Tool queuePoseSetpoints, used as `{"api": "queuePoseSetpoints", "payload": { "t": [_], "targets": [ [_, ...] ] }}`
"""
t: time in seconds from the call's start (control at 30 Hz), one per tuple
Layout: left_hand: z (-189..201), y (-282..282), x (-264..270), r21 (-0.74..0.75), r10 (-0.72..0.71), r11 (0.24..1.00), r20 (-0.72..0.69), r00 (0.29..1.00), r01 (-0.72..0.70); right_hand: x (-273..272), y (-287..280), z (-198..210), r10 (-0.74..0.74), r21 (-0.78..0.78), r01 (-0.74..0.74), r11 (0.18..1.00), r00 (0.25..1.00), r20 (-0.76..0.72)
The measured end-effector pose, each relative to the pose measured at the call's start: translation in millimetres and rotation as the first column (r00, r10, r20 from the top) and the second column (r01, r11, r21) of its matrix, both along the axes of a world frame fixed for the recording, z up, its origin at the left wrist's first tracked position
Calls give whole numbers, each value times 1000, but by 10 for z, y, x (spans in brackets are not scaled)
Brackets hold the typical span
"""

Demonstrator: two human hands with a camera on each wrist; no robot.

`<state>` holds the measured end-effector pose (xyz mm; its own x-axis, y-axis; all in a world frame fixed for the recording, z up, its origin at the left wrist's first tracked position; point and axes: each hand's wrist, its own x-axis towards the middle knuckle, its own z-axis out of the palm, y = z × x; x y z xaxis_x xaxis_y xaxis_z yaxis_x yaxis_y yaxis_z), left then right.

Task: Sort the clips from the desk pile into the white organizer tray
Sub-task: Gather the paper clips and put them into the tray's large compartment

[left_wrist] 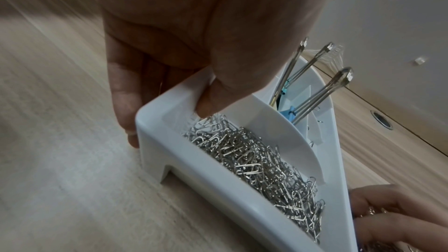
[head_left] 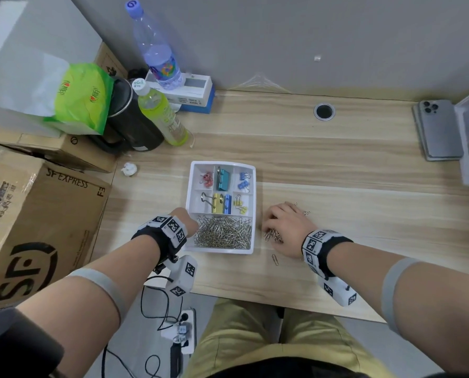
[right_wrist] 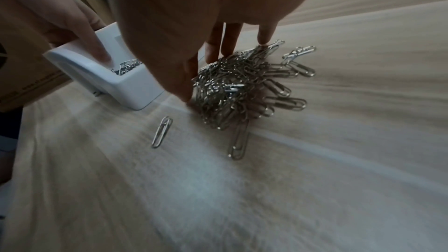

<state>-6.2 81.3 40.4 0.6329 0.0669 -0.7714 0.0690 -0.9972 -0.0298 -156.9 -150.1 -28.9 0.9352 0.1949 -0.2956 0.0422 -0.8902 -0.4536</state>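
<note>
A: Status on the hands?

B: Left hand (head_left: pixel 185 222) is on the near-left corner of the white tray (head_left: pixel 251 170). Thumb (left_wrist: pixel 218 91) hooked inside over the rim, fingers (left_wrist: pixel 126 102) down the outer wall. So that grip is clamped on the tray, which sits flat on the counter (head_left: pixel 337 165).

A: Right?

B: Right hand (head_left: pixel 285 227) is just beside the tray's right wall, palm down over the loose pile of paper clips (right_wrist: pixel 235 87). Fingertips (right_wrist: pixel 265 35) on the far edge of the pile, thumb on the near-left side. Fingers curl around the heap, gathering it, but the clips rest on the counter.

A: Strays?

B: One single clip (right_wrist: pixel 162 131) near the tray's front-right corner, apart from the pile. Another longer one (right_wrist: pixel 238 143) pokes out of the pile toward the front edge. A few more (head_left: pixel 305 212) lie past the fingertips.

A: Tray contents?

B: Long front compartment holds a heap of silver paper clips (head_left: pixel 223 231). Behind it six small cells: red, teal, small blue binder clips in the back row; an apparently empty left cell, then yellow and blue large ones, small yellow ones in the middle row.
</note>
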Motion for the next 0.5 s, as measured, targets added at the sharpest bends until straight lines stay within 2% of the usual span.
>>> {"api": "queuePoseSetpoints", "payload": {
  "t": [0.2,0.33,0.5],
  "targets": [
    [-3,-10,-4,-6,14,1000,8,1000,-14,-59,20,29,107,-60,-111,992,991,-76],
    [-7,-12,-9,-12,31,999,4,1000,-31,-6,-24,38,67,-19,-68,998,997,-43],
    [-12,6,-7,-17,33,999,9,999,-33,20,-122,81,37,-68,-36,997,999,17]
  ]
}}
